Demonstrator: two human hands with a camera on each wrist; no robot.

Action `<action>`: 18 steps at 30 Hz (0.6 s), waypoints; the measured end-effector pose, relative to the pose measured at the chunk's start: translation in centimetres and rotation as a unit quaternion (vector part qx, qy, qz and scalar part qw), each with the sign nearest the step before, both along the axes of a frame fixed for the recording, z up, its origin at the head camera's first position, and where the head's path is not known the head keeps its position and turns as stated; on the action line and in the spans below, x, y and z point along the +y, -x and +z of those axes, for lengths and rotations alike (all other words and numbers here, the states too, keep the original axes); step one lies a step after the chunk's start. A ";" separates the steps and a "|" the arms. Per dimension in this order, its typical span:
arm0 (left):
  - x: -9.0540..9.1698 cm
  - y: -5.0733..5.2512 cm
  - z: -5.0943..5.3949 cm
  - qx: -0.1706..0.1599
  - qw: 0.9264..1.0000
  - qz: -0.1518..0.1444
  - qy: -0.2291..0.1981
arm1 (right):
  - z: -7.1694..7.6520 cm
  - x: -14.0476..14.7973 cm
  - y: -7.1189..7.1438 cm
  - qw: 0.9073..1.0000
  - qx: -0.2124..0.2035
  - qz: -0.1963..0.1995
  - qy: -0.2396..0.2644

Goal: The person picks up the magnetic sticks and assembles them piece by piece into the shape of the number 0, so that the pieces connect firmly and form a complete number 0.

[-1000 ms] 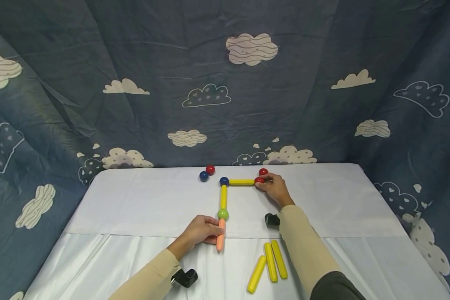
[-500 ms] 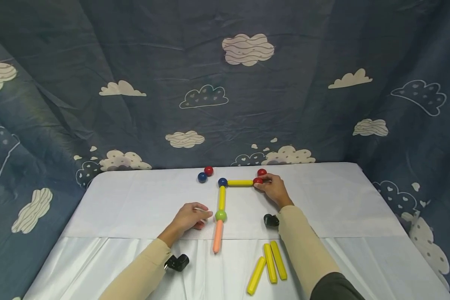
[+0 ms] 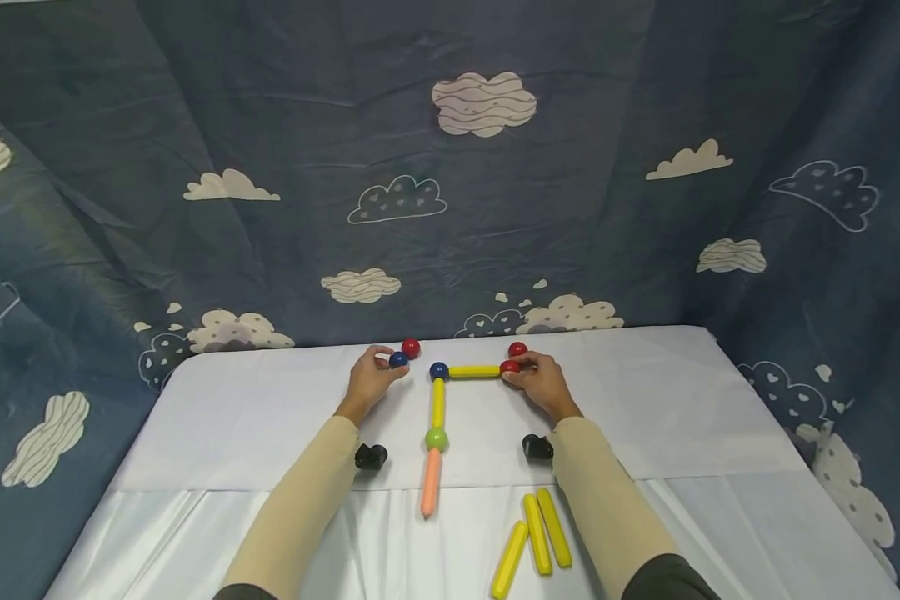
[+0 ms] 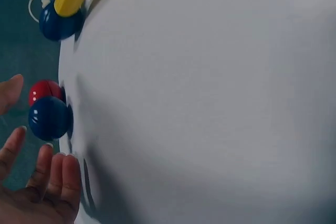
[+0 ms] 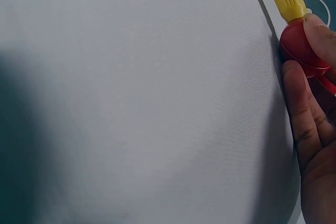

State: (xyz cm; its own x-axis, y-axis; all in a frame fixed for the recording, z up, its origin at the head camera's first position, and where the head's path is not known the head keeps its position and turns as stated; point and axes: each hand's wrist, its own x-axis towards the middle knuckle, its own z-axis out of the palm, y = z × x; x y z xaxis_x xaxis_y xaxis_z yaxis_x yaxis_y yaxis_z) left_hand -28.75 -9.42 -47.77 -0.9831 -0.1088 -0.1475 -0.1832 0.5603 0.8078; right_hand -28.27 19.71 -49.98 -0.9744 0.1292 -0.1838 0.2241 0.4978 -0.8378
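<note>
My left hand (image 3: 369, 383) reaches around a loose blue ball (image 3: 398, 359) at the back of the table. In the left wrist view its thumb and fingers (image 4: 43, 174) stand apart on either side of that ball. A red ball (image 3: 411, 348) lies just behind it. My right hand (image 3: 546, 385) pinches another red ball (image 5: 303, 51) between thumb and fingers. That ball joins the end of a yellow stick (image 3: 474, 372). The stick runs left to a blue ball (image 3: 438, 371), from which a second yellow stick (image 3: 438, 403), a green ball (image 3: 436, 438) and an orange stick (image 3: 430, 483) lead toward me.
Behind my right hand sits one more red ball (image 3: 517, 349). Several loose yellow sticks (image 3: 537, 535) lie at the front right of the white-covered table (image 3: 195, 417). A dark cloud-patterned curtain (image 3: 390, 150) hangs along the table's back edge.
My left hand has let go of the orange stick and moved away to the loose blue ball at the back. My right hand has stayed on the red ball. The head view has shifted slightly.
</note>
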 end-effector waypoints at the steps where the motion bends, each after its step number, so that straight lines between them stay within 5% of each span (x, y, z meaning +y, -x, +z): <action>1: 0.1 0.3 0.0 0.003 1.000 -0.002 0.003 | 0.0 0.0 -0.1 1.000 0.002 0.002 0.000; 12: 0.5 1.8 -0.3 0.000 0.997 -0.032 0.069 | -0.1 0.2 -0.1 1.000 0.014 0.000 -0.013; 18: -0.2 1.2 0.0 -0.015 0.996 -0.057 0.070 | 0.0 0.3 0.0 1.000 0.015 0.007 -0.019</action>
State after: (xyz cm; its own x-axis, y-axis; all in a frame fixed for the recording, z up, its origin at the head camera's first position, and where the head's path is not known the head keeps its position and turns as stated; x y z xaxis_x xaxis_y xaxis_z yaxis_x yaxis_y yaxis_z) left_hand -29.90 -9.60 -47.72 -0.9857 -0.0180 -0.1675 -0.1340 0.6862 0.7150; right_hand -28.31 20.04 -50.01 -0.9811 0.1222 -0.1501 0.1925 0.5320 -0.8246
